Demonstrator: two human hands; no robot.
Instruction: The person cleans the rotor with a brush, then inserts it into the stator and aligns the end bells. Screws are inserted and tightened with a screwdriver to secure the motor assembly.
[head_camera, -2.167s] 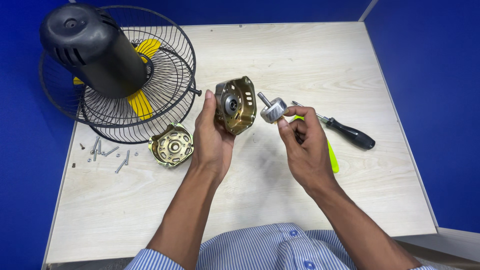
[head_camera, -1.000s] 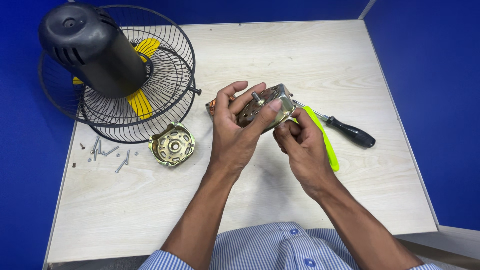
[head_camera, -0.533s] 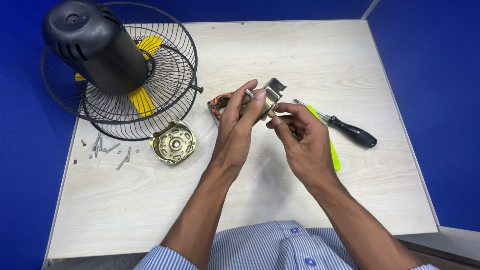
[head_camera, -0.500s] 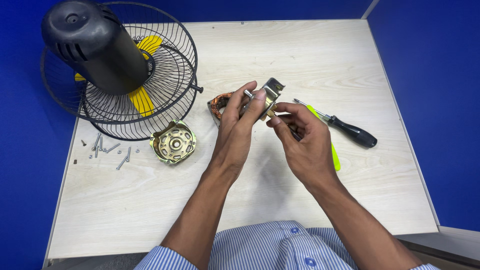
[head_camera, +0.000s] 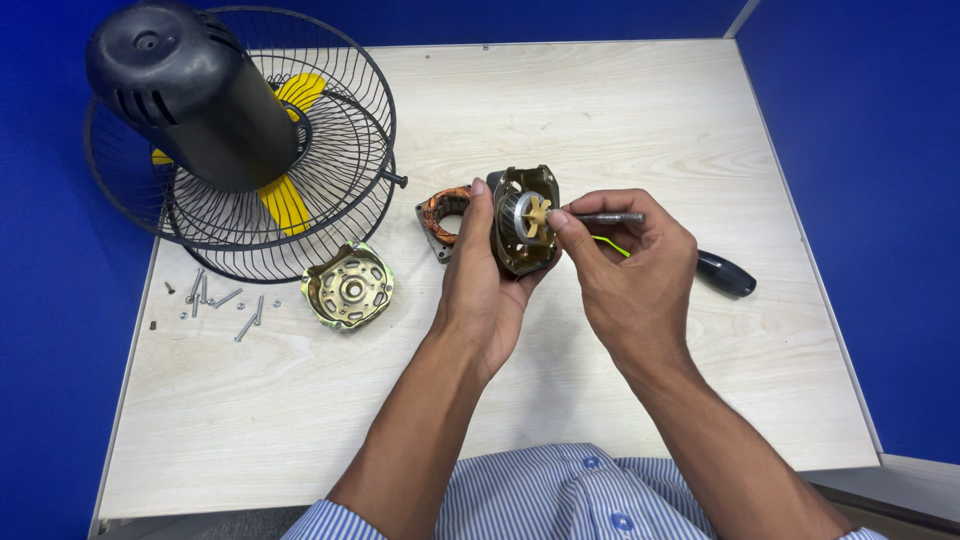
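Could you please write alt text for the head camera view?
The left hand grips a brass motor housing while the right hand pinches its steel shaft. On the table lie a caged fan, screws and a screwdriver.

Both forearms reach in from the near edge of the tabletop and converge over its middle. The left hand (head_camera: 485, 285) stands upright, palm turned right, fingers curled in a grip with the thumb raised along the far side. The right hand (head_camera: 632, 268) faces it, knuckles up, thumb and forefinger pinched together at the fingertips (head_camera: 556, 217), the other fingers loosely curled.
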